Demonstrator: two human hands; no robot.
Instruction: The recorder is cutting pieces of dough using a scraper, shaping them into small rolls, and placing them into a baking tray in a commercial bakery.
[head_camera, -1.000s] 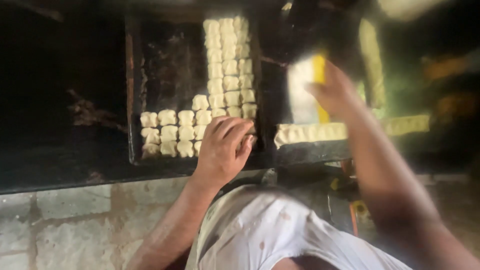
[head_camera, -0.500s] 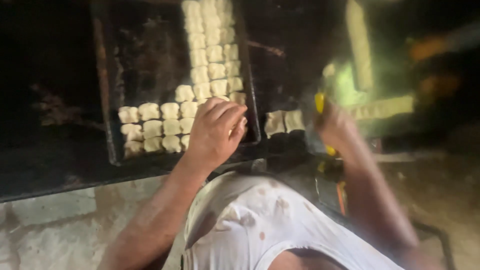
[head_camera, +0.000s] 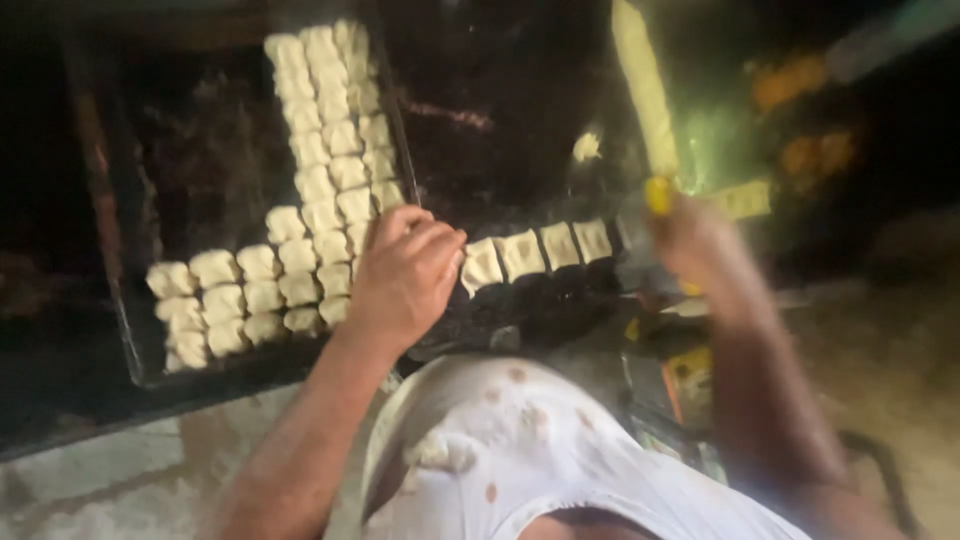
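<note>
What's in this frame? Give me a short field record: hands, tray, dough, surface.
left hand: palm down on the dough squares at the tray's near right corner
right hand: blurred, gripping a yellow-handled tool
tray: dark, rectangular
dough squares: pale, rows in an L shape on the tray
cut pieces: four in a row on the dark worktop, right of the left hand
dough strip: long, pale, beyond the tool

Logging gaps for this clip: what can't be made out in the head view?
- Right hand: motion-blurred; its grip on the yellow-handled tool is unreadable.
- Left hand: fingers cover the dough pieces beneath.
- Tray: far end lost in darkness.
</note>
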